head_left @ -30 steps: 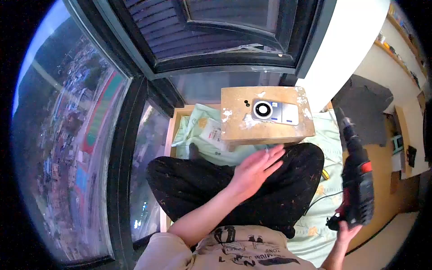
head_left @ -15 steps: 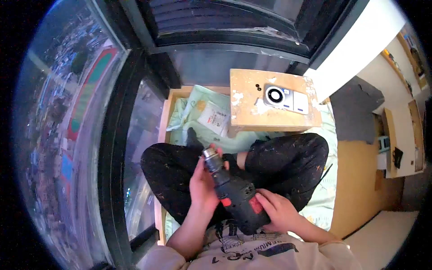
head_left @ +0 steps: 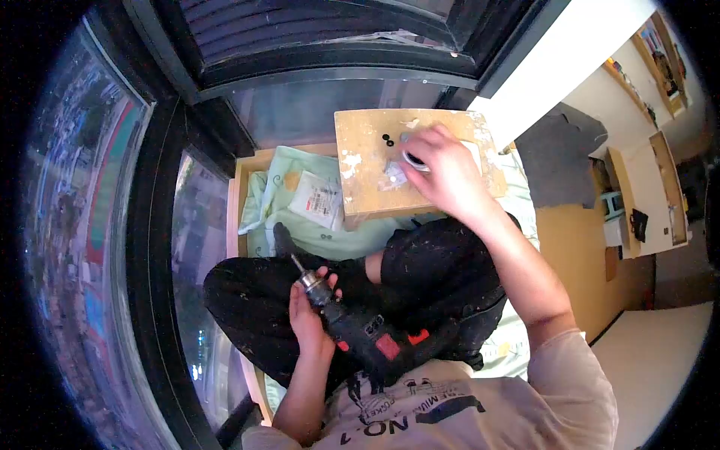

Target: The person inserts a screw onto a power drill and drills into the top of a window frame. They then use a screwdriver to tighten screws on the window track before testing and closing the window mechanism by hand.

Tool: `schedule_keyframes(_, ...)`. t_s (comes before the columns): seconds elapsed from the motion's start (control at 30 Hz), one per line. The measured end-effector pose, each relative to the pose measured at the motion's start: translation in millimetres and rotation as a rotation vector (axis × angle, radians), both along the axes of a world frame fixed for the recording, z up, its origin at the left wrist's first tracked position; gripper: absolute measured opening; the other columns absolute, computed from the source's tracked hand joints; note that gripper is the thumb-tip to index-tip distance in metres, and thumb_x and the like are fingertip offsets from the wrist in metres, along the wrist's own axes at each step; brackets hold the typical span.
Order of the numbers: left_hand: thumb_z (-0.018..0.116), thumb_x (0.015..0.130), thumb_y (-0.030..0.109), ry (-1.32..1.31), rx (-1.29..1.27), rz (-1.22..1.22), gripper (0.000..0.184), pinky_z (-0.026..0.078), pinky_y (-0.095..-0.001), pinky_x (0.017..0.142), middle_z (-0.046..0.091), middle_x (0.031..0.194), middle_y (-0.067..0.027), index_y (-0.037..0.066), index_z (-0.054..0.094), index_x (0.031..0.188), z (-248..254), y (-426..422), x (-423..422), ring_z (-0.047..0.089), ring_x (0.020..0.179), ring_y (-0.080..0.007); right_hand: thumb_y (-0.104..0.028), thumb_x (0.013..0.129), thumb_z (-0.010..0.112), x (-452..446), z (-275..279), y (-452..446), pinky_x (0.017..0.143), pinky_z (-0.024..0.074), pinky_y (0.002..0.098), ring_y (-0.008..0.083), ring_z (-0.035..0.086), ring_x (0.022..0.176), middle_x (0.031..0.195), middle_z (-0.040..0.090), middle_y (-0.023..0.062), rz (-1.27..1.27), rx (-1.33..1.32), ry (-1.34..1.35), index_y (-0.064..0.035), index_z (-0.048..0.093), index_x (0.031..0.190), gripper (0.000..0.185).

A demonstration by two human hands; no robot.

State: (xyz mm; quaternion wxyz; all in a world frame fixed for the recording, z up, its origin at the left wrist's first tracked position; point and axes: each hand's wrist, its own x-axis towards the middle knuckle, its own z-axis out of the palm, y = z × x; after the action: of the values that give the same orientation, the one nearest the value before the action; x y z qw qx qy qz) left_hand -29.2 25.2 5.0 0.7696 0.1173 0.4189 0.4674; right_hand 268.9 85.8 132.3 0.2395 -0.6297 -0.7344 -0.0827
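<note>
My left hand (head_left: 309, 319) is wrapped around the front of a black and red power drill (head_left: 364, 334), just behind its silver chuck. A thin metal bit (head_left: 298, 262) sticks out of the chuck, pointing up and left. The drill rests across my lap, its body against my shirt. My right hand (head_left: 448, 166) is over the wooden stool, fingers curled around a white device with a round black-and-white face (head_left: 412, 160). The hand covers most of the device. Beside it lie a small clear plastic bag (head_left: 391, 177) and small black round pieces (head_left: 388, 140).
The paint-spotted wooden stool (head_left: 367, 191) stands ahead of my crossed legs. A white labelled packet (head_left: 315, 199) lies on the green patterned cloth (head_left: 281, 176) to its left. Dark-framed windows (head_left: 142, 217) rise close on the left and in front.
My right hand has left the drill and reached forward to the white device. The drill has turned in my left hand, and its bit now shows. The view has shifted right.
</note>
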Motion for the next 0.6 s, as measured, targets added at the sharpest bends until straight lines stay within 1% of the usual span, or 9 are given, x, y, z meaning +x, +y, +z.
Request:
schedule_keyframes(0.07, 0.037, 0.109, 0.028, 0.135, 0.096, 0.067, 0.025, 0.058, -0.0374, 0.079, 0.061, 0.129, -0.0204, 0.009, 0.047, 0.122, 12.5, -7.1, -3.6, 0.067, 0.106, -0.0300, -0.013, 0.078, 0.068, 4.2, -14.1, 31.5, 0.085, 0.0534, 0.0445, 0.0337, 0.063, 0.096, 0.092, 0.065, 0.0143, -0.010, 0.014, -0.004, -0.0034, 0.069, 0.093, 0.018)
schedule_keyframes(0.13, 0.036, 0.109, 0.028, 0.209, 0.125, 0.116, 0.024, 0.058, -0.0376, 0.079, 0.061, 0.130, -0.0207, 0.009, 0.046, 0.121, 19.8, -12.2, -10.3, 0.067, 0.106, -0.0300, -0.011, 0.077, 0.069, 4.3, -26.9, 49.6, 0.086, 0.0523, 0.0424, 0.0329, 0.062, 0.097, 0.093, 0.067, 0.0145, -0.092, -0.090, -0.165, -0.0036, 0.070, 0.091, 0.016)
schedule_keyframes(0.3, 0.035, 0.110, 0.026, 0.334, 0.129, 0.263, 0.020, 0.058, -0.0379, 0.080, 0.057, 0.136, -0.0214, 0.009, 0.044, 0.117, 12.9, -24.2, -22.9, 0.066, 0.109, -0.0313, -0.010, 0.075, 0.069, 2.4, -43.7, 63.6, 0.082, 0.0528, 0.0441, 0.0349, 0.064, 0.092, 0.089, 0.067, 0.0164, -0.138, -0.135, -0.133, -0.0021, 0.069, 0.090, 0.017)
schedule_keyframes(0.37, 0.037, 0.109, 0.025, 0.313, 0.171, 0.275, 0.017, 0.057, -0.0400, 0.082, 0.057, 0.136, -0.0204, 0.009, 0.044, 0.113, 8.8, -30.1, -24.5, 0.064, 0.113, -0.0326, -0.004, 0.075, 0.068, -5.1, -35.3, 58.4, 0.078, 0.0540, 0.0419, 0.0342, 0.066, 0.087, 0.086, 0.066, 0.0157, -0.103, 0.007, 0.032, -0.0016, 0.069, 0.091, 0.016)
schedule_keyframes(0.43, 0.039, 0.109, 0.024, 0.372, 0.194, 0.323, 0.015, 0.056, -0.0397, 0.084, 0.057, 0.136, -0.0189, 0.010, 0.043, 0.109, 7.5, -36.3, -23.6, 0.064, 0.111, -0.0312, 0.000, 0.080, 0.069, -27.4, -18.9, 40.3, 0.074, 0.0550, 0.0326, 0.0212, 0.068, 0.080, 0.090, 0.069, 0.0105, -0.015, -0.010, 0.415, -0.0007, 0.069, 0.095, 0.015)
schedule_keyframes(0.47, 0.040, 0.109, 0.024, 0.397, 0.096, 0.291, 0.014, 0.054, -0.0379, 0.086, 0.055, 0.140, -0.0170, 0.011, 0.043, 0.105, 6.1, -44.7, -30.6, 0.061, 0.113, -0.0287, 0.000, 0.083, 0.070, -46.0, -14.3, 26.1, 0.074, 0.0551, 0.0295, 0.0158, 0.068, 0.079, 0.094, 0.070, 0.0083, 0.035, -0.074, 0.640, -0.0009, 0.069, 0.097, 0.015)
schedule_keyframes(0.5, 0.040, 0.109, 0.024, 0.410, 0.094, 0.299, 0.014, 0.054, -0.0379, 0.086, 0.055, 0.140, -0.0170, 0.011, 0.043, 0.105, 5.5, -48.8, -32.2, 0.061, 0.113, -0.0287, 0.001, 0.079, 0.073, -67.5, -19.1, 11.1, 0.078, 0.0547, 0.0273, 0.0125, 0.067, 0.082, 0.091, 0.070, 0.0060, 0.121, -0.143, 0.900, -0.0040, 0.070, 0.101, 0.023)
schedule_keyframes(0.57, 0.040, 0.109, 0.023, 0.418, 0.102, 0.319, 0.014, 0.050, -0.0361, 0.093, 0.050, 0.145, -0.0161, 0.011, 0.044, 0.104, 4.9, -56.6, -33.3, 0.058, 0.116, -0.0268, -0.002, 0.087, 0.072, -109.6, -42.8, -11.9, 0.077, 0.0556, 0.0266, 0.0103, 0.067, 0.083, 0.095, 0.071, 0.0019, 0.226, -0.300, 1.244, -0.0023, 0.070, 0.103, 0.016)
schedule_keyframes(0.6, 0.048, 0.107, 0.024, 0.324, 0.124, 0.299, 0.012, 0.047, -0.0411, 0.099, 0.053, 0.143, -0.0144, 0.012, 0.047, 0.105, 14.9, -59.1, -34.4, 0.055, 0.121, -0.0265, -0.001, 0.089, 0.071, -124.7, -55.6, -18.0, 0.078, 0.0559, 0.0259, 0.0101, 0.067, 0.085, 0.096, 0.070, 0.0031, 0.257, -0.480, 1.497, -0.0002, 0.069, 0.104, 0.015)
